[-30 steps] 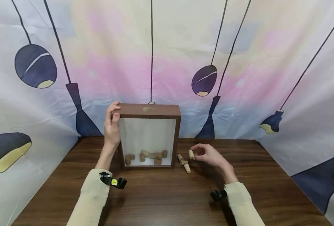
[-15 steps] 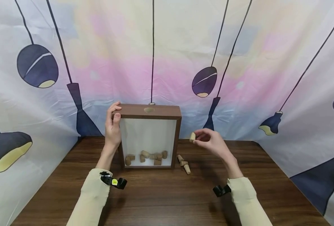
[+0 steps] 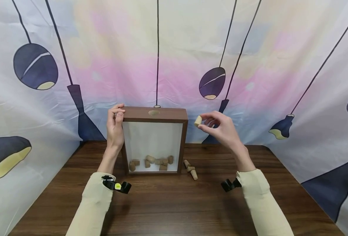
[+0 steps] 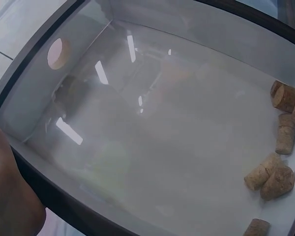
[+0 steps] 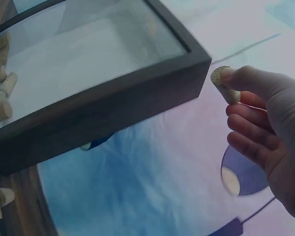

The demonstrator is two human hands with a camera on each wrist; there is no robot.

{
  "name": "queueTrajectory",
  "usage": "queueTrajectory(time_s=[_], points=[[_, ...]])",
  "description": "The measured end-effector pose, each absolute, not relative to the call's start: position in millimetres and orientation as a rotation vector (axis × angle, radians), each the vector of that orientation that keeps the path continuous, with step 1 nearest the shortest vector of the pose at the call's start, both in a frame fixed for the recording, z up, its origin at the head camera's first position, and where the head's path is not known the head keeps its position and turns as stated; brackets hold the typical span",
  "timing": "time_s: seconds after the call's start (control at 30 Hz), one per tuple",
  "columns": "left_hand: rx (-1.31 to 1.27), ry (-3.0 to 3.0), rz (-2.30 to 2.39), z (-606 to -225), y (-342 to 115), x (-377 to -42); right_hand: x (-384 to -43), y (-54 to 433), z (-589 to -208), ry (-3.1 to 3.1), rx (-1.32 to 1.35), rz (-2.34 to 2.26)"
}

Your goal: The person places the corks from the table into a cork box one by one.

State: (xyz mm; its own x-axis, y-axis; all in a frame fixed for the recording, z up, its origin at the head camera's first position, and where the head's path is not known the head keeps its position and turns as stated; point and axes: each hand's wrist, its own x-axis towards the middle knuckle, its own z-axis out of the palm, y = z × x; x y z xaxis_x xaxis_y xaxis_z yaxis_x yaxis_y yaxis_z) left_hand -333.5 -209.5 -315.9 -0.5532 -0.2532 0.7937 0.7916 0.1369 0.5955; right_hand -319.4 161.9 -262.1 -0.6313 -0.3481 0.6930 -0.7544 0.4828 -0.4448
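Note:
A shadow box point(image 3: 184, 144) with a brown wooden frame and clear front stands upright on the table. Its top edge has a round hole point(image 3: 154, 112). Several cork stoppers point(image 3: 163, 167) lie at the bottom inside. My left hand point(image 3: 115, 131) grips the box's upper left corner, thumb in front and fingers over the top. In the right wrist view, my right hand point(image 5: 280, 128) pinches one cork stopper point(image 5: 227, 86) between thumb and fingers. That hand point(image 3: 221, 129) is in the air, just right of the box's upper right corner and apart from it.
Several loose cork stoppers point(image 3: 193, 174) lie on the dark wooden table point(image 3: 174, 209) by the box's lower right corner. A cloth backdrop point(image 3: 118, 59) printed with hanging lamps rises behind the table. Each sleeve end carries a small black camera point(image 3: 231, 185).
My right hand has lifted the pinched cork stopper from beside the loose ones up to near the height of the box's top. The left hand keeps its grip on the corner.

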Motion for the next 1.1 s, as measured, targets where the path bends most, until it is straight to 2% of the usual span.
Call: queueTrajectory(time_s=[0.4, 0.7, 1.1], points=[[-0.551, -1.545, -1.592, -301.8, -199.2, -318.9, -318.6, 127.4, -226.1, -2.066, 1.060, 0.988], [-0.526, -1.544, -1.556, -312.0, -209.5, -335.0, -320.9, 94.7, -207.6, -2.083, 1.173, 0.890], [-0.552, -1.513, -1.561, -315.5, -211.0, -341.4, -331.0, 61.7, -199.1, -2.290, 1.129, 0.720]])
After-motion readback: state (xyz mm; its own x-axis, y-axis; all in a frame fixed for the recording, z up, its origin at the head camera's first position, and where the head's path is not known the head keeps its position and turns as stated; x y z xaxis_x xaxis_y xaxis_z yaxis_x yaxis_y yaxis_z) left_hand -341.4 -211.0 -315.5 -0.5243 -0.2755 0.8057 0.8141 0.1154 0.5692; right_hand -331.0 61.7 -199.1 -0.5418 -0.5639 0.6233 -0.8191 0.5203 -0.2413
